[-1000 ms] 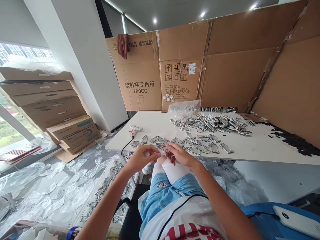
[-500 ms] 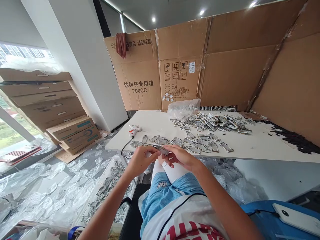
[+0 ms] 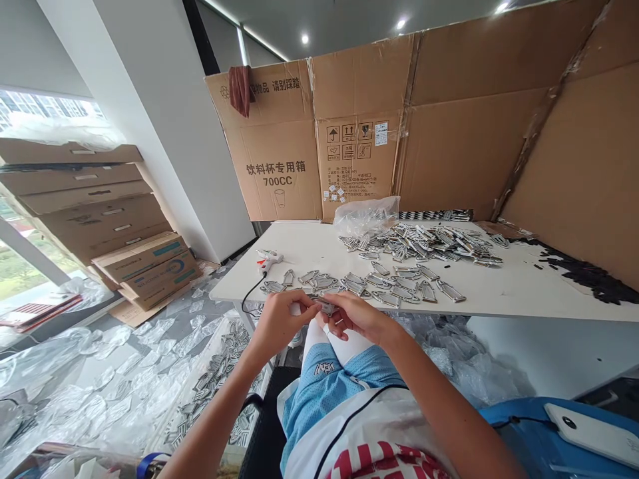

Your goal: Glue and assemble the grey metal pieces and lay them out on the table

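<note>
Between my two hands, just off the table's front edge, is a small silvery-grey metal frame piece (image 3: 325, 307). My left hand (image 3: 284, 320) pinches its left end with thumb and fingers. The fingers of my right hand (image 3: 360, 315) close round its right end, and they cover part of it. Similar pointed metal frame pieces (image 3: 399, 291) lie scattered on the white table (image 3: 319, 249) just beyond my hands. Farther back, a heap of the same pieces (image 3: 429, 243) spreads beside a clear plastic bag (image 3: 367, 214).
A white glue gun (image 3: 269, 259) with a dark cord lies at the table's left. Cardboard panels (image 3: 359, 86) wall off the back. Black strips (image 3: 594, 276) lie at the right. More metal pieces fill a low container (image 3: 214, 379) on the left, by plastic-strewn floor.
The metal piece has turned slightly between my fingers, and my hands have shifted a little. Both hands keep hold of it.
</note>
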